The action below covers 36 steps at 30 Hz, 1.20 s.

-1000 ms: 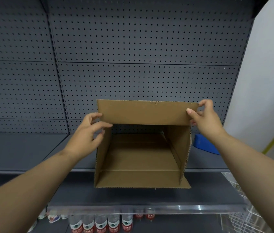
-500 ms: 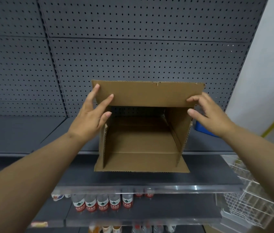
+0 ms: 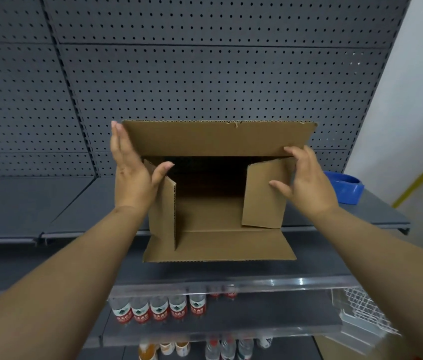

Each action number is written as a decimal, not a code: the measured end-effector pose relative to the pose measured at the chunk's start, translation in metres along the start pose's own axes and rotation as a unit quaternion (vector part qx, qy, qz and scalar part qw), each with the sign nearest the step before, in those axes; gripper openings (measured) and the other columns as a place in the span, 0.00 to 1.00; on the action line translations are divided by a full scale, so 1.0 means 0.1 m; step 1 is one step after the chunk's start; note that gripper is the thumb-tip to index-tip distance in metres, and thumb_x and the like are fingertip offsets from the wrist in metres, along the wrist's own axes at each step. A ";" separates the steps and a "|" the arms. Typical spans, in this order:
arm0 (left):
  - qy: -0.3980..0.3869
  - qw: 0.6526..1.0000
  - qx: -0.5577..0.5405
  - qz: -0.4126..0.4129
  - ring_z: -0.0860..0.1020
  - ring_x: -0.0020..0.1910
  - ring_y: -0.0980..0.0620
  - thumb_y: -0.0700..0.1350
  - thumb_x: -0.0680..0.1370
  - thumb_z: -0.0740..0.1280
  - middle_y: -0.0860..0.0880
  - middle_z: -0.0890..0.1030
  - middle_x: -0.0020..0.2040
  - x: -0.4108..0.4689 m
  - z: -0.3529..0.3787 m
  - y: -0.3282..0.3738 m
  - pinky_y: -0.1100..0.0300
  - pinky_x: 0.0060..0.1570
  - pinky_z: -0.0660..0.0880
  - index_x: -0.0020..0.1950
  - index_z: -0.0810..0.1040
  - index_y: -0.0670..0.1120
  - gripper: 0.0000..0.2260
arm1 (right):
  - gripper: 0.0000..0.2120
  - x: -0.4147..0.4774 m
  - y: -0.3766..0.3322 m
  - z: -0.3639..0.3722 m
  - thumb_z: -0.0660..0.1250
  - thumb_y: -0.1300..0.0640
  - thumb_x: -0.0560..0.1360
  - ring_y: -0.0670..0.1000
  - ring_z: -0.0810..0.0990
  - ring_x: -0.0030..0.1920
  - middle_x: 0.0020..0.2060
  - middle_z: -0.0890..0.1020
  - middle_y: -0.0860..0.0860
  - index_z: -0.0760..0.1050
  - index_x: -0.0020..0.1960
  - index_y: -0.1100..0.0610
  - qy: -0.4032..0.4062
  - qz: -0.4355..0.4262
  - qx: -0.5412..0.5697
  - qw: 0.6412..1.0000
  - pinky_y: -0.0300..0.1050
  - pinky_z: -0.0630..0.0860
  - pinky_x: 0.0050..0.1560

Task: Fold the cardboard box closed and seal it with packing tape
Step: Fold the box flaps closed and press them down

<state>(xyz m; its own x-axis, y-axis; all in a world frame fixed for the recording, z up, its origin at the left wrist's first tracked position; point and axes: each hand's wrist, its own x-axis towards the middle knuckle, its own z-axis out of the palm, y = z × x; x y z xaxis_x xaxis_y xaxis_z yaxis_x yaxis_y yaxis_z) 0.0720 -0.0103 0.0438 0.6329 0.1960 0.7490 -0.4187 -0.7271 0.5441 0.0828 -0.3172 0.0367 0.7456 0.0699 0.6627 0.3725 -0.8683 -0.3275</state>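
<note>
The cardboard box [image 3: 218, 216] lies on its side on a grey shelf [image 3: 205, 271], its mouth facing the camera. The back of its inside is too dark to read. Its top flap [image 3: 218, 139] stands up and its bottom flap [image 3: 231, 245] lies flat on the shelf.

The left hand [image 3: 133, 183] hides the hinge of the left flap [image 3: 165, 211]. Its fingers are straight and point up along the top flap's left end, and its thumb hooks over the left flap, which is turned partly inward.

The right hand [image 3: 309, 185] is spread wide, thumb pressing the face of the right flap [image 3: 262, 201] and fingertips at that flap's upper corner. This flap is also angled inward.

A blue plastic object [image 3: 345, 188] sits behind the right hand, its near end covered. The bottles [image 3: 158, 310] on the shelf below are blurred, their labels unreadable. A white wire basket [image 3: 361, 313] is partly covered by the right forearm.
</note>
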 end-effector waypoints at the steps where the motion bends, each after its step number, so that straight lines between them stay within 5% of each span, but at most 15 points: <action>1: 0.000 0.998 -0.052 -0.027 0.53 0.72 0.57 0.55 0.72 0.67 0.45 0.45 0.78 0.00 0.01 -0.01 0.56 0.66 0.62 0.75 0.35 0.42 0.47 | 0.35 -0.01 0.01 0.04 0.74 0.54 0.69 0.57 0.68 0.68 0.70 0.65 0.59 0.62 0.71 0.57 0.009 0.007 -0.001 1.000 0.54 0.71 0.62; 5: -0.060 0.986 -0.108 -0.110 0.63 0.72 0.52 0.48 0.73 0.69 0.50 0.63 0.74 -0.06 0.00 -0.20 0.54 0.68 0.62 0.75 0.33 0.51 0.47 | 0.35 -0.03 -0.01 0.17 0.74 0.55 0.69 0.58 0.64 0.71 0.71 0.63 0.61 0.61 0.71 0.55 0.034 0.033 0.011 0.999 0.57 0.70 0.65; 11: -0.062 0.989 -0.080 -0.111 0.66 0.69 0.56 0.49 0.65 0.77 0.53 0.69 0.69 0.05 -0.04 -0.29 0.63 0.64 0.62 0.77 0.43 0.53 0.53 | 0.35 -0.02 -0.01 0.23 0.76 0.57 0.67 0.61 0.71 0.65 0.67 0.67 0.61 0.60 0.67 0.52 0.059 0.004 0.019 0.998 0.59 0.73 0.60; 17: -0.061 0.986 -0.097 -0.117 0.65 0.70 0.56 0.44 0.67 0.77 0.56 0.69 0.68 0.12 -0.03 -0.33 0.65 0.62 0.62 0.76 0.40 0.56 0.52 | 0.41 -0.09 0.02 0.25 0.77 0.60 0.65 0.61 0.78 0.57 0.66 0.71 0.59 0.59 0.70 0.65 0.072 0.041 0.054 0.995 0.57 0.77 0.52; 22: -0.100 0.991 -0.089 -0.013 0.70 0.61 0.60 0.47 0.75 0.66 0.61 0.71 0.59 0.15 -0.03 -0.46 0.60 0.67 0.65 0.74 0.59 0.56 0.30 | 0.51 0.00 0.08 0.32 0.74 0.63 0.69 0.50 0.77 0.59 0.69 0.69 0.46 0.41 0.76 0.49 0.072 0.104 0.188 0.974 0.45 0.73 0.59; 25: -0.142 0.987 0.015 0.074 0.69 0.60 0.55 0.34 0.74 0.67 0.54 0.69 0.58 0.09 -0.10 -0.52 0.72 0.60 0.61 0.74 0.55 0.61 0.37 | 0.46 -0.05 0.16 0.30 0.75 0.61 0.68 0.45 0.70 0.65 0.66 0.68 0.42 0.50 0.72 0.36 0.057 0.088 0.246 0.964 0.42 0.66 0.65; 26: -0.161 0.983 0.021 0.080 0.70 0.59 0.55 0.37 0.75 0.67 0.56 0.69 0.59 0.09 -0.13 -0.50 0.70 0.60 0.61 0.73 0.58 0.62 0.34 | 0.44 -0.08 0.19 0.25 0.75 0.61 0.68 0.45 0.69 0.65 0.67 0.68 0.43 0.53 0.72 0.37 0.048 0.070 0.210 0.974 0.43 0.66 0.65; 28: -0.209 0.976 0.022 0.063 0.73 0.60 0.55 0.58 0.75 0.66 0.59 0.72 0.61 0.12 -0.18 -0.44 0.58 0.62 0.67 0.67 0.67 0.64 0.22 | 0.42 -0.12 0.27 0.16 0.74 0.63 0.67 0.50 0.69 0.67 0.72 0.64 0.48 0.58 0.74 0.44 0.016 0.008 0.071 0.997 0.50 0.71 0.62; 30: -0.257 0.950 0.135 0.114 0.72 0.63 0.53 0.69 0.71 0.60 0.56 0.68 0.69 0.20 -0.24 -0.48 0.51 0.62 0.70 0.65 0.65 0.67 0.23 | 0.45 -0.12 0.32 0.08 0.76 0.62 0.66 0.59 0.68 0.68 0.75 0.59 0.53 0.57 0.75 0.48 -0.029 -0.053 -0.054 0.997 0.58 0.74 0.56; 33: -0.294 0.922 0.199 0.153 0.65 0.70 0.47 0.64 0.70 0.66 0.49 0.54 0.76 0.26 -0.32 -0.50 0.48 0.64 0.69 0.73 0.56 0.65 0.33 | 0.49 -0.11 0.35 0.00 0.76 0.48 0.65 0.62 0.62 0.70 0.76 0.54 0.57 0.51 0.76 0.48 -0.091 -0.083 -0.160 0.979 0.60 0.69 0.62; 35: -0.291 0.880 0.283 0.248 0.63 0.70 0.37 0.51 0.66 0.77 0.38 0.53 0.75 0.25 -0.30 -0.60 0.42 0.61 0.70 0.74 0.50 0.64 0.46 | 0.53 -0.10 0.35 -0.05 0.74 0.38 0.63 0.61 0.55 0.74 0.76 0.50 0.58 0.46 0.77 0.48 -0.123 -0.108 -0.217 0.963 0.57 0.57 0.70; 36: -0.295 0.861 0.316 0.269 0.61 0.70 0.34 0.53 0.63 0.78 0.35 0.52 0.74 0.25 -0.30 -0.62 0.41 0.61 0.68 0.74 0.48 0.64 0.50 | 0.55 -0.09 0.34 -0.08 0.72 0.34 0.61 0.60 0.51 0.75 0.77 0.48 0.58 0.44 0.77 0.49 -0.135 -0.116 -0.239 0.955 0.54 0.51 0.72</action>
<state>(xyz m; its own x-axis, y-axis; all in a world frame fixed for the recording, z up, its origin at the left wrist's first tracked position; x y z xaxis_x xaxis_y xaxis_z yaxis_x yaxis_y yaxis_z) 0.0947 0.0590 0.0403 0.7568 -0.5132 0.4048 -0.4340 -0.8577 -0.2758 0.0843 -0.3515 0.0249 0.8129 0.3546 0.4619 0.2980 -0.9348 0.1933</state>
